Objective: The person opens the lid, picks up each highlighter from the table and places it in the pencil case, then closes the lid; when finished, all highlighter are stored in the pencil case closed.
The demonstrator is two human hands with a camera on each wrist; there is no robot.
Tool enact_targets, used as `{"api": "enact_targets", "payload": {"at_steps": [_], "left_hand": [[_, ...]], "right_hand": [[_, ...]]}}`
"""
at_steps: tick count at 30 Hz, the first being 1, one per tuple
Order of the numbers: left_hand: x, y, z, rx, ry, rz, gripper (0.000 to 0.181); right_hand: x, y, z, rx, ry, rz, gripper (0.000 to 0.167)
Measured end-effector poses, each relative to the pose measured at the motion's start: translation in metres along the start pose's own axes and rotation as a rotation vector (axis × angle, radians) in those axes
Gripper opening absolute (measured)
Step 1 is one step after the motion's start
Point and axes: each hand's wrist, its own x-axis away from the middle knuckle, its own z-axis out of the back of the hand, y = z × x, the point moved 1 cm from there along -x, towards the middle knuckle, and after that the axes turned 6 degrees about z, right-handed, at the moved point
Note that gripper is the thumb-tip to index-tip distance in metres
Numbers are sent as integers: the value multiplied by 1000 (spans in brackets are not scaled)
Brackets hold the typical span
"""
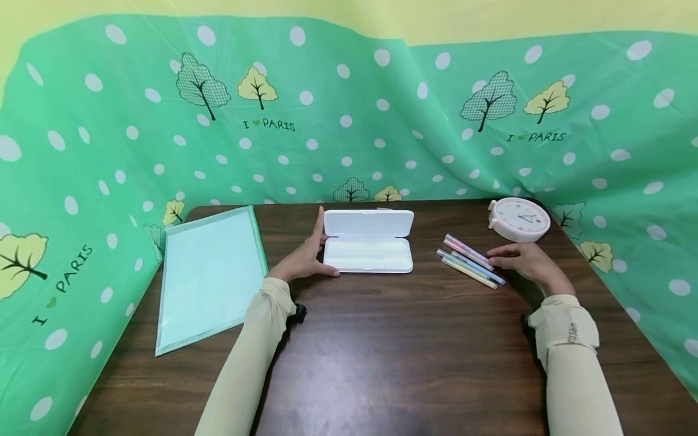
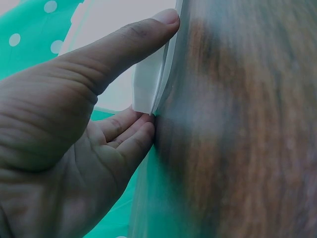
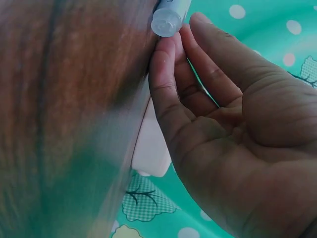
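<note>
An opened white pencil case (image 1: 368,255) lies near the table's back edge, its lid (image 1: 368,223) raised behind the base. My left hand (image 1: 303,259) holds its left end, thumb along the front edge and fingertips against the rear corner, as the left wrist view shows. To the right lie several slim pens (image 1: 469,261) side by side, pink, blue and pale yellow. Over their right ends is my right hand (image 1: 528,264). In the right wrist view, a pen's clear end (image 3: 167,22) is beside the fingertips, with the thumb apart from them.
A round pale pink clock (image 1: 520,219) lies face up at the back right, just beyond the right hand. At the left lies a pale blue mesh folder (image 1: 212,275) with a green edge. Green dotted cloth (image 1: 349,91) hangs around the dark wooden table (image 1: 403,357).
</note>
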Motion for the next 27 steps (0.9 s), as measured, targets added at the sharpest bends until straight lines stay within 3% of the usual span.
{"api": "enact_targets", "payload": {"at_steps": [2,11,18,24,27], "left_hand": [[5,9,1,-2,6,17,157],[1,3,-1,-9,10,53,160],[5,11,1,2,5,39,160],[-2,-6,-3,0,19,41,162],[-1,-1,-2,5,8,39,161]], "right_hand": [[0,-2,-1,-3,-5,-12,40],[-3,-6,-5,-30,-19,-83,40],[-5,-10,-5,-9,-25,-96,37],[-6,-12,-5,39,-28,-84,32],[-7,-11,-6,42,-26,-68,32]]}}
